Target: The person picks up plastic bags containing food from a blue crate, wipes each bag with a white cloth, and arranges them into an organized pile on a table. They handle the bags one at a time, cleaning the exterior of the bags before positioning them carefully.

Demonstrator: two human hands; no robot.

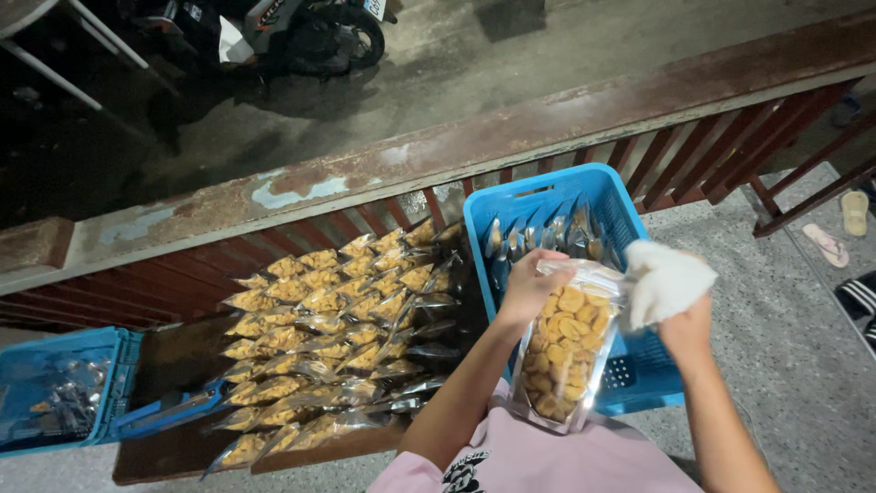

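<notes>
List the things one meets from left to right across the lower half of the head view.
Small blue crate → rows of snack pouches → left hand → held pouch of snacks → right hand with a white cloth → sandals.

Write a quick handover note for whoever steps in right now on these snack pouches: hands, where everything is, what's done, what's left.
Left hand: grip on the top edge of a clear snack pouch, held upright over the lap.
Right hand: holding a white cloth against the pouch's upper right side.
Done: many filled pouches lie in rows on the wooden bench.
Left: more pouches stand in the blue crate ahead; another blue crate sits far left.
</notes>
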